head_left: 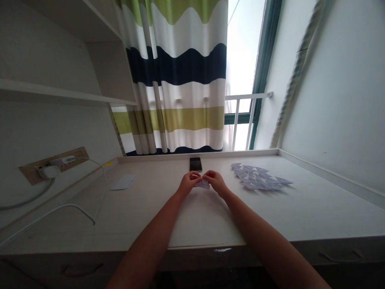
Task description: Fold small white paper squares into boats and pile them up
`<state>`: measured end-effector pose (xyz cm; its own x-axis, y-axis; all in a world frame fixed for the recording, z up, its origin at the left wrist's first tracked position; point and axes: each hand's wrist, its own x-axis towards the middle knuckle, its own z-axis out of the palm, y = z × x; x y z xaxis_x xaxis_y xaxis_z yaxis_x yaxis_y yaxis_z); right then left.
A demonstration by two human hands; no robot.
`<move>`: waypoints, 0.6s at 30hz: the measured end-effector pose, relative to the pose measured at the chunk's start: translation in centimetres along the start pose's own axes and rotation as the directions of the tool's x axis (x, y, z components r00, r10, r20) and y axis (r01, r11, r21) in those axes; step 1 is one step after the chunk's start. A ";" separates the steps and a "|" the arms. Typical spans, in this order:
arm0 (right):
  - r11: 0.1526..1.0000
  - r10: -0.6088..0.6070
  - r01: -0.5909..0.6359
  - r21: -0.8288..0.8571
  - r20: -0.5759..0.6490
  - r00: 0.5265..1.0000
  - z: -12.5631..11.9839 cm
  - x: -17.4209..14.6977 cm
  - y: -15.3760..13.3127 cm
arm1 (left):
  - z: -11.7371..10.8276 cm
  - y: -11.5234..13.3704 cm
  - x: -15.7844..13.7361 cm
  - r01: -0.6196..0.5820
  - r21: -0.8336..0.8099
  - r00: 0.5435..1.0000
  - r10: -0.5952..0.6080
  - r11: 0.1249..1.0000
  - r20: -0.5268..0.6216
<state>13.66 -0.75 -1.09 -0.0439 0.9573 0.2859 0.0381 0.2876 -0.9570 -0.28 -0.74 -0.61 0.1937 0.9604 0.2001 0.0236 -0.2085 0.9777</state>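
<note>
Between my two hands, over the middle of the white desk, is a small piece of folded white paper [203,184]. My left hand [190,180] pinches it from the left, fingers closed around its upper edge. From the right, my right hand [214,180] grips the same paper with thumb and fingertips. Part of the paper is hidden behind the fingers. Just beyond my hands a dark phone [195,164] lies flat. To the right, a pile of folded paper pieces [258,177] with pointed ends is spread on the desk.
Flat white sheets [123,182] lie on the left of the desk [150,220]. A white cable [87,212] runs across the left side from the wall socket [54,164]. A raised rim [156,157] borders the back, below the striped curtain [180,92].
</note>
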 end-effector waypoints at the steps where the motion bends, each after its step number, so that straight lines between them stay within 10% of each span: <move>1: 1.000 0.001 -0.001 -0.002 -0.002 1.000 0.0 -0.1 -0.1 | 0.0 -0.1 0.1 0.045 -0.034 0.999 -0.045 0.998 0.007; 18: 0.998 0.056 -0.054 -0.037 0.043 0.998 0.1 -0.1 -0.3 | -0.7 -0.1 -0.1 0.181 -0.070 0.979 -0.173 0.981 0.106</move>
<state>13.57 -0.97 -0.85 -0.0843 0.9696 0.2298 0.0770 0.2363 -0.9686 -1.01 -0.63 -0.72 0.2892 0.9571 0.0196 -0.0101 -0.0175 0.9998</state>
